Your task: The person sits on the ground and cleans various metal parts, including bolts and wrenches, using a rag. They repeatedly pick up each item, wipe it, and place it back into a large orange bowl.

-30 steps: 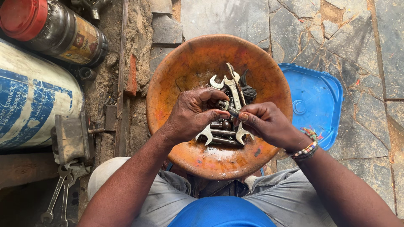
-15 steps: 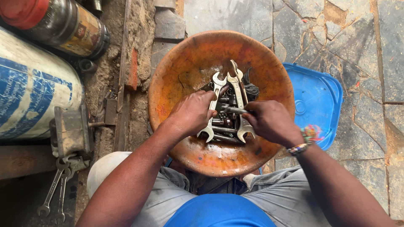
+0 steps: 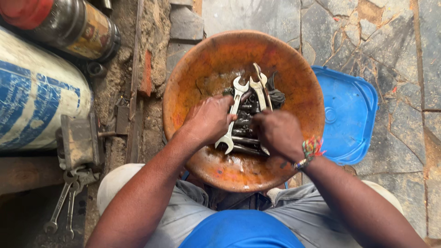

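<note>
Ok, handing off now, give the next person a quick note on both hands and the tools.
Left hand: in the orange bowl, fingers on a wrench; grip unclear.
Right hand: in the same bowl, down on the dark tool pile; what it holds is hidden.
More wrenches lie at the far side of the pile.
Blue lid lies right of the bowl.
All tools seen are in the bowl; none lifted out.

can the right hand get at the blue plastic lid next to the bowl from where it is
Probably yes. The right hand is down among the wrenches in the orange bowl, and the blue lid lies on the floor just beyond the bowl's right rim, its top bare, with only that rim between them.
</note>
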